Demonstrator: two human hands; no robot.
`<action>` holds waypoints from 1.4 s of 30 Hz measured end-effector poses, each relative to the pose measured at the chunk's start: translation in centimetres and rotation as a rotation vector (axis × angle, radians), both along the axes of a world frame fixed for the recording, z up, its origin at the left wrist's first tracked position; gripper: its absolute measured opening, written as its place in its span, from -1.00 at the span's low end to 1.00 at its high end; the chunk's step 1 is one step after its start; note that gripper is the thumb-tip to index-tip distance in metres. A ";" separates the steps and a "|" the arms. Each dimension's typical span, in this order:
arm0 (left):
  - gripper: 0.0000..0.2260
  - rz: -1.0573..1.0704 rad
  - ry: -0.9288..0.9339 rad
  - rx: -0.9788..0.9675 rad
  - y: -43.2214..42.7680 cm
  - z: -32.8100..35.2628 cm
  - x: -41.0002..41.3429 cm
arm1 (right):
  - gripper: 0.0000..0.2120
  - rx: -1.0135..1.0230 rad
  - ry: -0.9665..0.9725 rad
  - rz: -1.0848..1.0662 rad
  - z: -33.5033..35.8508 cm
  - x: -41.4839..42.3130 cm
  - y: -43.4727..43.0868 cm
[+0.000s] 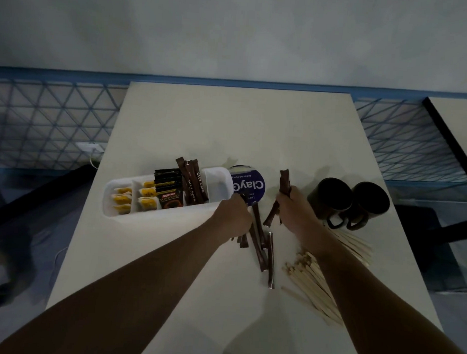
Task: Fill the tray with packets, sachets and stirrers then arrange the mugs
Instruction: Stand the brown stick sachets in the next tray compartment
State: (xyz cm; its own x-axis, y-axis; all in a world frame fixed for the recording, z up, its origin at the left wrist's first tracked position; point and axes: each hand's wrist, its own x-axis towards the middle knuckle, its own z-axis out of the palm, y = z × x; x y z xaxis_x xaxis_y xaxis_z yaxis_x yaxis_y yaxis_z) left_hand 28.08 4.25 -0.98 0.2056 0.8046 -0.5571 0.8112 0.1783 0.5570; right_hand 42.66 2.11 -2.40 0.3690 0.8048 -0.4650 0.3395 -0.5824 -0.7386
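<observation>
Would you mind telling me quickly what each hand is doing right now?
Left hand: closed, gripping a bunch of brown stick sachets.
Right hand: closed, gripping a few brown coffee sticks.

Both bare forearms reach in from 7 and 5 o'clock. The left hand [234, 217] and, at its 3 o'clock, the right hand [296, 209] each curl round stick sachets [284, 181], knuckles up.
</observation>
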 end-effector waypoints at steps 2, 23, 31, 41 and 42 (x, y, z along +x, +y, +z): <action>-0.69 0.065 -0.076 -0.003 0.3 0.7 -0.6 | -0.82 0.065 0.125 -0.065 0.6 -0.8 0.3; -0.74 0.447 -0.338 0.310 4.4 4.4 -9.9 | -0.86 0.294 0.336 0.057 3.8 -12.6 5.6; -0.76 0.422 -0.343 0.316 4.8 2.6 -10.2 | -0.85 0.265 0.304 0.069 3.1 -13.7 6.4; -0.84 0.416 -0.338 0.374 5.3 0.9 -10.4 | -0.79 0.233 0.303 0.071 1.7 -14.4 7.0; -0.85 0.395 -0.314 0.404 5.4 1.0 -10.4 | -0.79 0.235 0.308 0.066 1.7 -14.4 7.1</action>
